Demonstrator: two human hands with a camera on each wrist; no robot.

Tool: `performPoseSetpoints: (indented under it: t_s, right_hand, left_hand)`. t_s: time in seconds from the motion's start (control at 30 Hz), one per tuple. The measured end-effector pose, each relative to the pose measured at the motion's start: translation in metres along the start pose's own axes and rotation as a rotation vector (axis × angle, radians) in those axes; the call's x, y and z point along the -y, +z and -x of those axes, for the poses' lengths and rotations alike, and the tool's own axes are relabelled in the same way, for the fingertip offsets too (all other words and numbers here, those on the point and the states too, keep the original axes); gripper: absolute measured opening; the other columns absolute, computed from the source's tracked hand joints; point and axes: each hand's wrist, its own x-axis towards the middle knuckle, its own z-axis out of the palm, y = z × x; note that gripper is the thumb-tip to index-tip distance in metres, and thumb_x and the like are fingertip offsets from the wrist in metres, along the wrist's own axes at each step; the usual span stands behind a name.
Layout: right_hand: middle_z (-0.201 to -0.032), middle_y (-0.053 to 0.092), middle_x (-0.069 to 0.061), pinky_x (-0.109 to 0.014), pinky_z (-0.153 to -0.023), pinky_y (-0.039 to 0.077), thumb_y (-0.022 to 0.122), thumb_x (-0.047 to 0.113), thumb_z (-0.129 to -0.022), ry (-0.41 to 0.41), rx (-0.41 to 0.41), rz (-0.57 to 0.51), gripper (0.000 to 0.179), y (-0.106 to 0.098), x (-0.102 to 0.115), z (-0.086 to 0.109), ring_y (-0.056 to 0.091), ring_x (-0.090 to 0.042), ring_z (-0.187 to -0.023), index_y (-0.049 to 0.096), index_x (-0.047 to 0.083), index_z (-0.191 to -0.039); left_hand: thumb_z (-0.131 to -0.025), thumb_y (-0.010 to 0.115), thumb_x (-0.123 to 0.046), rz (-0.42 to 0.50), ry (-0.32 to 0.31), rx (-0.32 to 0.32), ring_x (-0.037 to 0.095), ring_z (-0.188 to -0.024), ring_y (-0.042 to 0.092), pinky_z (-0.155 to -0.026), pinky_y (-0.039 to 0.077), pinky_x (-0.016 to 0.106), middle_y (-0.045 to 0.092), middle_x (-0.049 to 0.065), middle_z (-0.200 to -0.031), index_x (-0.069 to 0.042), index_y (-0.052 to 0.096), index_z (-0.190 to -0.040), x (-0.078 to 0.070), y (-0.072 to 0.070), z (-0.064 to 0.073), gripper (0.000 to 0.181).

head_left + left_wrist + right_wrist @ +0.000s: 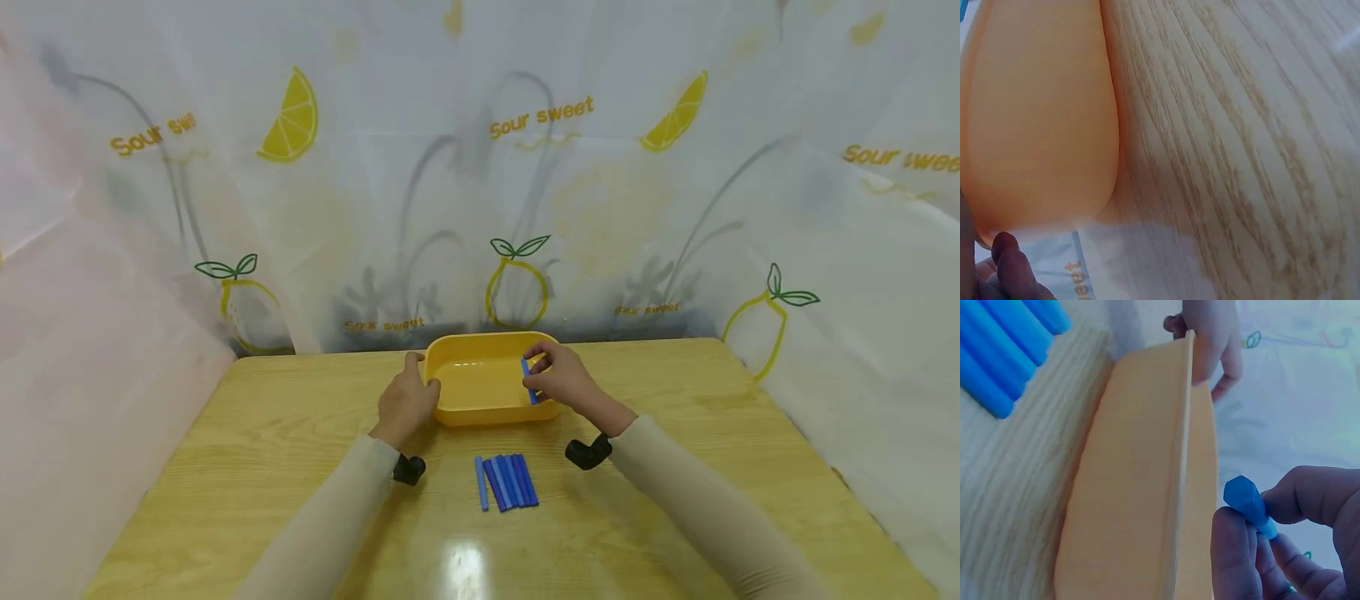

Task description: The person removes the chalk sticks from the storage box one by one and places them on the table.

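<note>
A yellow plastic tub (480,414) stands at the far side of the wooden table. My left hand (407,403) grips its left end, thumb over the rim and fingers outside; the right wrist view shows that hand (1213,337) at the tub's far end. With thumb and fingers my right hand (564,379) pinches a blue six-sided stick (1247,501) over the tub's right end, apart from the floor as far as I can tell. Several similar blue sticks (506,482) lie side by side on the table in front of the tub, with one lighter stick (482,483) slightly apart on the left.
The wooden table (285,467) extends around the tub on both sides. A pale printed sheet (450,192) with lemon drawings hangs right behind the table's back edge. Black wrist cameras (588,452) sit beneath each wrist.
</note>
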Motion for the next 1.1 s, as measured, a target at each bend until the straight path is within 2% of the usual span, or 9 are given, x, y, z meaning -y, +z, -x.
performPoseSetpoints:
  t_s: [0.13,0.3,0.5,0.57,0.77,0.83,0.93,1.03,1.1]
  right_hand:
    - [-0.092,0.058,-0.014,-0.046,-0.069,0.057,0.067,0.005,-0.082,-0.016,0.012,0.040,0.039,-0.010,0.001,0.016,0.062,-0.021,-0.061,0.056,0.005,-0.119]
    - [-0.090,0.057,-0.014,-0.044,-0.065,0.058,0.067,0.005,-0.083,-0.029,0.058,0.051,0.037,-0.012,-0.007,0.036,0.062,-0.021,-0.060,0.056,0.005,-0.118]
    - [-0.086,0.057,-0.013,-0.044,-0.061,0.057,0.068,0.003,-0.080,-0.061,0.137,0.024,0.037,0.003,-0.030,0.056,0.061,-0.019,-0.058,0.057,0.001,-0.115]
    - [-0.085,0.057,-0.012,-0.041,-0.059,0.057,0.068,0.003,-0.080,-0.058,0.164,0.029,0.036,0.009,-0.038,0.061,0.061,-0.018,-0.058,0.057,0.000,-0.114]
    - [-0.084,0.060,-0.010,-0.032,-0.055,0.055,0.070,0.005,-0.079,-0.069,0.175,0.077,0.034,0.018,-0.051,0.067,0.060,-0.015,-0.059,0.059,0.000,-0.110]
    - [-0.083,0.060,-0.009,-0.030,-0.054,0.053,0.071,0.005,-0.078,-0.087,0.169,0.110,0.033,0.021,-0.053,0.068,0.058,-0.015,-0.060,0.060,0.001,-0.108]
    - [-0.081,0.061,-0.006,-0.027,-0.054,0.049,0.073,0.005,-0.075,-0.109,0.166,0.164,0.032,0.025,-0.056,0.068,0.055,-0.014,-0.064,0.061,0.003,-0.105]
    - [-0.080,0.060,-0.005,-0.027,-0.055,0.047,0.074,0.005,-0.074,-0.110,0.165,0.191,0.033,0.029,-0.057,0.070,0.054,-0.014,-0.066,0.062,0.004,-0.104]
    - [-0.079,0.060,-0.005,-0.026,-0.055,0.046,0.074,0.004,-0.073,-0.121,0.164,0.205,0.034,0.031,-0.058,0.071,0.053,-0.014,-0.066,0.062,0.004,-0.104]
  left_hand:
    - [-0.096,0.043,-0.042,-0.031,0.035,-0.024,0.020,-0.046,0.045,-0.044,0.034,0.030,0.054,0.005,-0.058,-0.015,0.030,-0.143,0.000,-0.003,-0.004,0.056]
    - [-0.097,0.039,-0.048,-0.042,0.023,-0.004,0.020,-0.048,0.047,-0.045,0.036,0.031,0.055,0.005,-0.061,-0.016,0.030,-0.143,0.004,-0.003,-0.004,0.057]
    - [-0.096,0.041,-0.048,-0.076,0.039,-0.051,0.021,-0.047,0.048,-0.044,0.035,0.032,0.055,0.005,-0.058,-0.014,0.035,-0.140,0.012,-0.002,0.001,0.056]
    - [-0.096,0.041,-0.050,-0.094,0.057,-0.071,0.021,-0.046,0.048,-0.043,0.035,0.032,0.054,0.005,-0.058,-0.014,0.037,-0.139,0.014,-0.001,0.001,0.056]
    - [-0.096,0.042,-0.052,-0.117,0.130,-0.130,0.019,-0.046,0.047,-0.042,0.036,0.031,0.055,0.004,-0.059,-0.013,0.044,-0.135,0.015,-0.001,0.000,0.056]
    - [-0.096,0.043,-0.053,-0.113,0.146,-0.140,0.020,-0.048,0.050,-0.042,0.037,0.032,0.059,0.005,-0.064,-0.012,0.047,-0.134,0.014,-0.002,0.000,0.056]
    - [-0.095,0.043,-0.054,-0.115,0.157,-0.151,0.023,-0.060,0.057,-0.048,0.043,0.034,0.065,0.011,-0.087,-0.011,0.050,-0.132,0.013,-0.003,0.001,0.057]
    - [-0.095,0.043,-0.054,-0.107,0.166,-0.156,0.027,-0.080,0.060,-0.060,0.049,0.039,0.061,0.013,-0.108,-0.010,0.052,-0.130,0.011,-0.004,0.002,0.057]
    - [-0.095,0.043,-0.055,-0.090,0.163,-0.157,0.029,-0.088,0.059,-0.066,0.050,0.042,0.059,0.013,-0.111,-0.010,0.053,-0.129,0.009,-0.005,0.004,0.057]
